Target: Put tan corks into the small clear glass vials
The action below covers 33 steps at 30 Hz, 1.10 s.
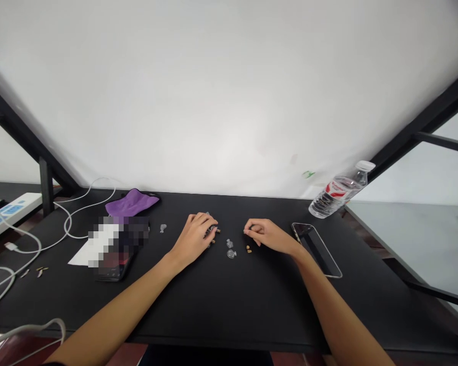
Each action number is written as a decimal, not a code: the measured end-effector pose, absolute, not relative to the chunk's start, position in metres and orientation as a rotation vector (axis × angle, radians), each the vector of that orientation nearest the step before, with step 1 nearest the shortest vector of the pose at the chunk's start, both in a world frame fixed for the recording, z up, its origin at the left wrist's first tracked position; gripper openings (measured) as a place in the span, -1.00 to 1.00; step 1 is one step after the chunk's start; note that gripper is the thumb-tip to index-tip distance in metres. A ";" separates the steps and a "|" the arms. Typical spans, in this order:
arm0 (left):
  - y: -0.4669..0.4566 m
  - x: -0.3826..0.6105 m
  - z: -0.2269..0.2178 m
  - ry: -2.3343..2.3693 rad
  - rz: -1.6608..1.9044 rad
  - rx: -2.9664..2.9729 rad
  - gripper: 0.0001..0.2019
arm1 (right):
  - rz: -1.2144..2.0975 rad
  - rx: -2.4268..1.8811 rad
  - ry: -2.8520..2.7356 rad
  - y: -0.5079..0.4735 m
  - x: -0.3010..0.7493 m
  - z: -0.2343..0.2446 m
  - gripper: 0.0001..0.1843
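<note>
My left hand (198, 231) is curled low over the table, its fingers and thumb closed around a small clear bottle with a cork, mostly hidden. More tiny corked bottles (212, 242) show partly beneath these fingers. To the right lie two small clear bottles (231, 253), apart from both hands. My right hand (265, 235) is closed in a pinch just above the table; whatever is between its fingertips is too small to make out. Two little cork stoppers (248, 249) lie just below it. Another clear bottle (163, 228) sits alone left of my left hand.
A phone (317, 250) lies beside my right forearm, and a water bottle (338, 191) leans behind it. At left are a purple cloth (133, 202), white paper (93, 250), a blurred-out dark item, a white cable (66, 223) and small scraps (40, 271). A white wall (229, 101) rises behind the black table (229, 305).
</note>
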<state>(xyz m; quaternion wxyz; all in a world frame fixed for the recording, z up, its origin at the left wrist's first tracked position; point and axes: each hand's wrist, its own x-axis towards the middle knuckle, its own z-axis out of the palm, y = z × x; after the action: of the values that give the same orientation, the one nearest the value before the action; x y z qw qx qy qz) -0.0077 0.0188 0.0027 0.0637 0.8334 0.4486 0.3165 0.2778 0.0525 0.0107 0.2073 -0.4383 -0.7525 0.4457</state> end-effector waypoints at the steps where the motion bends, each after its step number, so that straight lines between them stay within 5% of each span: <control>1: 0.018 -0.005 0.003 1.354 0.927 2.539 -0.86 | 1.235 -1.221 -2.088 0.052 0.277 0.011 -0.67; 15: 0.011 0.000 0.006 1.353 0.702 2.688 -0.85 | 1.139 -1.230 -2.096 0.038 0.256 0.019 -0.65; 33: 0.002 0.008 0.004 0.899 1.170 2.520 -0.82 | 1.151 -1.112 -2.120 0.021 0.235 0.038 -0.61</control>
<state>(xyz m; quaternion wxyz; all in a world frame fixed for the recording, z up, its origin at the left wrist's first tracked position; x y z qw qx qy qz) 0.0083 0.0024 0.0042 0.1105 0.8577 0.3060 0.3981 0.2346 0.0210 0.0377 0.2404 -0.4066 -0.7746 0.4206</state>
